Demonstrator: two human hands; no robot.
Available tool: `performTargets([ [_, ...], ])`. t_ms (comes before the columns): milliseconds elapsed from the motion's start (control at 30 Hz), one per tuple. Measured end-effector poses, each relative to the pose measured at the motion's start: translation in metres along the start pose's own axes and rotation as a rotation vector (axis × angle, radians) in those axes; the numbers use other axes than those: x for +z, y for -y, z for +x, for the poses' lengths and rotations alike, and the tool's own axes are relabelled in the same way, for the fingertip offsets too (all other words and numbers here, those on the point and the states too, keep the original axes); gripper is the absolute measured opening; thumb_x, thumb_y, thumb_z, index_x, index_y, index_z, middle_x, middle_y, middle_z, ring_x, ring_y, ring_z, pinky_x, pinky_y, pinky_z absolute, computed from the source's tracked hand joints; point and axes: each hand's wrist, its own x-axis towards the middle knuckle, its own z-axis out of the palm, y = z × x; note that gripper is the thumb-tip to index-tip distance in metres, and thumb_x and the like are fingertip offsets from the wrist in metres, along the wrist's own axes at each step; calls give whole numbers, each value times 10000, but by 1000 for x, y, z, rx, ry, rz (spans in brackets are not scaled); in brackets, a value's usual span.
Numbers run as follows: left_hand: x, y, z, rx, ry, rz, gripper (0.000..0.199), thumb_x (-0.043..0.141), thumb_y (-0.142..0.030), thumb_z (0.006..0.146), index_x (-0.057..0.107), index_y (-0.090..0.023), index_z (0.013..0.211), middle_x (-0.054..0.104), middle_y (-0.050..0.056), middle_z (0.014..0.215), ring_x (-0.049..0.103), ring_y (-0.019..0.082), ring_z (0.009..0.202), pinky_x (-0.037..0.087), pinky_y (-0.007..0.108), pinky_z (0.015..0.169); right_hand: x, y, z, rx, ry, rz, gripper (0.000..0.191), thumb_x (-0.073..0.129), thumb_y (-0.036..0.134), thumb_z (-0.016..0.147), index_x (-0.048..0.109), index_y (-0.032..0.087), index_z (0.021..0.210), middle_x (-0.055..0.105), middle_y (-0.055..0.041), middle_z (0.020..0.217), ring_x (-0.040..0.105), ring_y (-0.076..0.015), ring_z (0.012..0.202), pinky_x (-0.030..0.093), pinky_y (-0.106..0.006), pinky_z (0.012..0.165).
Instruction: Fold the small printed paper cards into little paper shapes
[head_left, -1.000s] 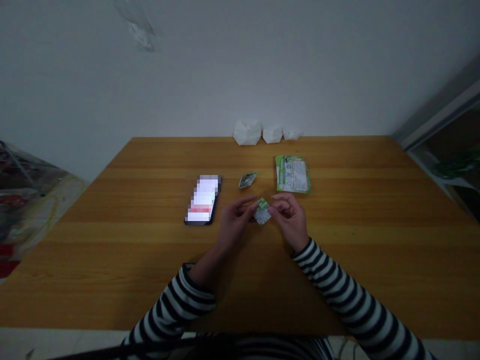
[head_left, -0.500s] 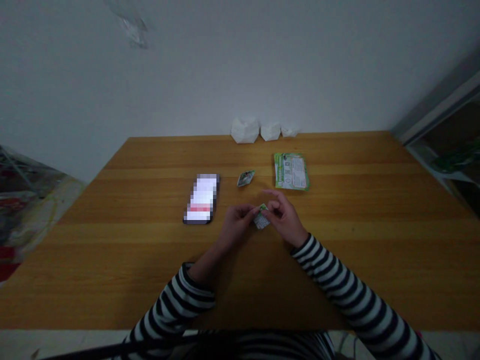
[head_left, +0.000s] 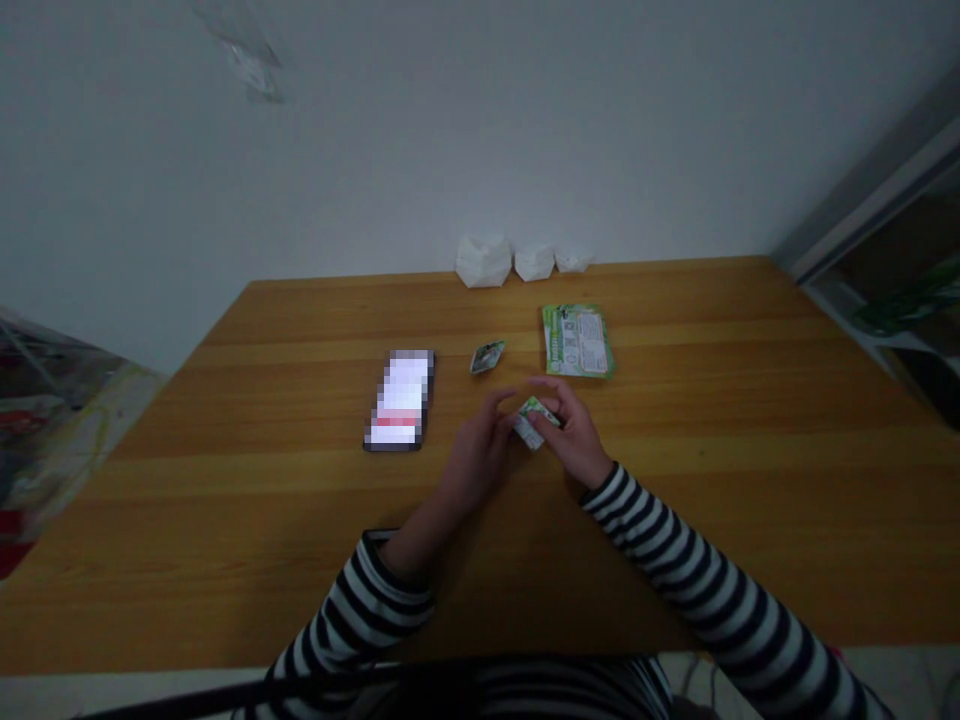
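A small green and white folded paper (head_left: 531, 424) is pinched between the thumb and fingers of my right hand (head_left: 576, 432). Just left of it is my left hand (head_left: 478, 450), its index finger raised and apart; its fingertips are close to the paper's left edge, and whether they touch it I cannot tell. Beyond my hands lies another small folded piece (head_left: 487, 357) with a dark picture on it. A stack of green and white printed sheets (head_left: 578, 341) rests farther back, to the right of that piece.
On the wooden table (head_left: 300, 400), a phone (head_left: 400, 400) with a lit, blurred screen lies left of my hands. Three white crumpled paper shapes (head_left: 484, 262) stand along the back edge by the wall.
My left hand has loosened its pinch and its index finger has lifted. The small paper has turned in my right hand. The whole view has shifted slightly.
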Motion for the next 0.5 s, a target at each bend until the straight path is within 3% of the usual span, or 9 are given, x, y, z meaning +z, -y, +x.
performTargets([
  [67, 1, -2, 0, 59, -24, 116, 328, 686, -357, 833, 692, -217, 1130, 739, 82, 1020, 676, 229, 930, 497, 316, 866, 1, -2, 1, -39, -137, -89, 351, 593, 235, 861, 512, 237, 1203, 485, 88, 619, 436, -100, 507, 379, -212, 514],
  [133, 5, -4, 0, 67, 22, 118, 300, 623, -395, 878, 719, -201, 1087, 728, 93, 1104, 661, 241, 1016, 484, 325, 924, 2, -4, 0, -120, -184, -254, 385, 596, 170, 829, 540, 234, 1205, 383, 102, 584, 383, -98, 498, 371, -212, 523],
  [233, 9, -2, 2, 3, 157, -2, 361, 561, -446, 911, 718, -170, 1083, 742, 85, 1041, 667, 228, 985, 501, 319, 907, 6, -2, -4, -192, -9, -421, 609, 637, 118, 769, 481, 242, 1344, 501, 56, 710, 505, -128, 634, 458, -260, 660],
  [333, 4, 5, 9, -80, 43, -125, 370, 666, -463, 834, 718, -155, 1034, 750, 72, 962, 680, 198, 889, 522, 288, 838, 9, 5, -7, -243, 171, -375, 764, 661, 120, 758, 366, 242, 1453, 606, -15, 898, 589, -174, 803, 492, -320, 788],
  [400, -4, 7, 14, -147, -39, -251, 404, 721, -485, 774, 721, -141, 986, 753, 74, 902, 687, 184, 795, 537, 281, 771, 7, 10, -8, -297, 153, -300, 689, 613, 137, 818, 364, 247, 1452, 625, -26, 922, 599, -179, 832, 491, -334, 807],
  [500, -15, 5, 18, -230, -52, -423, 400, 758, -453, 740, 727, -113, 948, 756, 105, 871, 704, 192, 759, 546, 298, 768, -2, 15, -5, -371, -24, -365, 438, 529, 147, 887, 539, 260, 1310, 612, -31, 915, 581, -186, 847, 484, -348, 797],
])
